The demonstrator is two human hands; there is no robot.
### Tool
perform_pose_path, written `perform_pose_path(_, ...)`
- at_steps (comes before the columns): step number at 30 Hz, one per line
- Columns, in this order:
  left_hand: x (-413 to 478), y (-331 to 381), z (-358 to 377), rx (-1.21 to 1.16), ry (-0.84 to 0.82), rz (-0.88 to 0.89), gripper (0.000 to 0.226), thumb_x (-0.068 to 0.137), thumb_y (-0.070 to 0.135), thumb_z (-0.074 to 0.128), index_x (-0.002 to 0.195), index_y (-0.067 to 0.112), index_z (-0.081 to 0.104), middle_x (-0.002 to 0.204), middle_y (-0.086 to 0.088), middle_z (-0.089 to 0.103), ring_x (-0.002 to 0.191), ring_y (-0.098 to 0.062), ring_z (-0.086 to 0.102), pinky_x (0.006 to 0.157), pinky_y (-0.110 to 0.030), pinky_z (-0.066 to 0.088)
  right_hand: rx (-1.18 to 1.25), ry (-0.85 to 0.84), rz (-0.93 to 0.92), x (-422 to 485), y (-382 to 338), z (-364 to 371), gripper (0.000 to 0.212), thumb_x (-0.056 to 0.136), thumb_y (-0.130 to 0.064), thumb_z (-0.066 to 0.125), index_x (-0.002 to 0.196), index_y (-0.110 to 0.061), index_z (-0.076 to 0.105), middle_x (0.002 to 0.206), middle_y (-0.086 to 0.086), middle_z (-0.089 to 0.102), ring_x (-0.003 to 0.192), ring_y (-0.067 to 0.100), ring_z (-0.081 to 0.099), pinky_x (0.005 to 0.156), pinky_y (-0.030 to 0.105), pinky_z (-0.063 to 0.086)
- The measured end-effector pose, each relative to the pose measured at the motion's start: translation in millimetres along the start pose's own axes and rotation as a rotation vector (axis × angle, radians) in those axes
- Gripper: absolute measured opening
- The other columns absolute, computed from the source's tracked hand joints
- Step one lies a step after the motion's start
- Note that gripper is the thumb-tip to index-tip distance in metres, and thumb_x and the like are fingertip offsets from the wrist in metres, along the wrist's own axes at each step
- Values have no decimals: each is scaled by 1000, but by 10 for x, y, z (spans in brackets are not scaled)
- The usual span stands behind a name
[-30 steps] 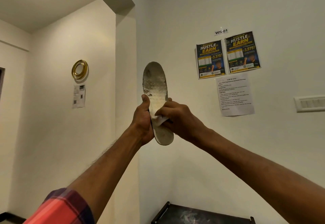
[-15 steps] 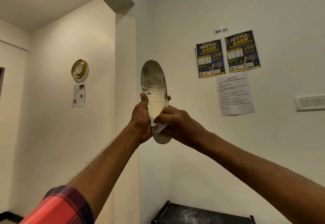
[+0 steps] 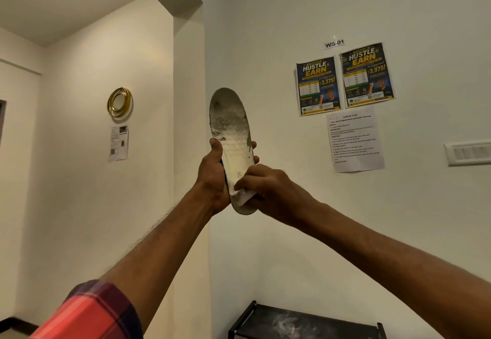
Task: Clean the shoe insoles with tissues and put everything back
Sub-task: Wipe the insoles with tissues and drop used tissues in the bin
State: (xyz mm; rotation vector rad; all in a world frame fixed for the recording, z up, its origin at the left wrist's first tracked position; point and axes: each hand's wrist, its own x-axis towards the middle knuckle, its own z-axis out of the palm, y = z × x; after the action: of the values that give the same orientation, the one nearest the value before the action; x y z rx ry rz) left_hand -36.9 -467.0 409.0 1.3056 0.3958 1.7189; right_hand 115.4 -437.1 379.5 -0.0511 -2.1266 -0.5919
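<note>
The right grip (image 3: 268,189) hid part of the heel of the worn, speckled grey-white foam insole (image 3: 231,126), pinching a crumpled white tissue (image 3: 243,197) against it. The left grip (image 3: 212,176) curled round the upright insole's middle at frame centre. At 6 o'clock, a black shoe rack (image 3: 305,324) was cut off by the frame edge.

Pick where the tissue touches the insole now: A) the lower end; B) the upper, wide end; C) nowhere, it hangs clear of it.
A: the right hand holds the white tissue against the lower end of the insole, while the left hand grips it at mid-length.
</note>
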Motion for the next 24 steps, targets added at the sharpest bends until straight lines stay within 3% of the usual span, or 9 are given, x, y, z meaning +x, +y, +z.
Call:
perform_pose_path(2,1,1,-12,17,8,8,77,101,68,17,128,12,62,127,-12,66,101,-28,63,88,-44,54,12,-69,-65,-43,-48,51,19,81,-8,80,98,-7,73,99,11,68,86,27,63,66,36,54)
perform_pose_path(6,-2,9,-42,20,25,29,77,102,66,16,131,12,62,125,-12,68,103,-28,63,90,-44,53,10,-7,26,-89,28,32,23,81,-11,81,102,-7,72,110,13,67,97,32,65,70,40,58)
perform_pose_path(10,-2,-12,-49,57,19,9,80,100,69,15,130,12,63,129,-11,66,103,-27,62,89,-45,53,3,-110,-71,-177,-61,117,23,85,-13,77,107,-9,72,110,11,67,99,29,65,75,39,58)
perform_pose_path(12,-14,-12,-54,39,32,24,78,101,68,15,128,13,64,130,-11,66,105,-28,61,89,-45,54,21,-52,-14,-182,-26,69,24,83,-13,79,106,-9,73,114,13,67,101,32,65,72,38,59)
perform_pose_path(14,-22,-2,-62,32,39,29,78,101,68,16,126,14,66,128,-10,67,106,-28,61,88,-45,54,8,-26,22,-200,-22,43,24,82,-13,79,105,-9,72,117,13,66,105,34,64,73,38,60)
perform_pose_path(18,-27,-24,-73,81,43,8,81,100,71,15,120,15,70,120,-10,71,101,-27,64,89,-45,53,-56,-172,-92,-230,-87,75,25,86,-13,75,111,-11,71,116,12,65,108,34,62,81,41,59)
perform_pose_path(24,-36,-29,-78,74,50,12,81,100,71,15,114,15,73,111,-10,72,99,-27,64,95,-47,50,-95,-177,-113,-259,-98,51,24,87,-13,75,110,-11,71,113,13,65,106,34,62,80,41,60)
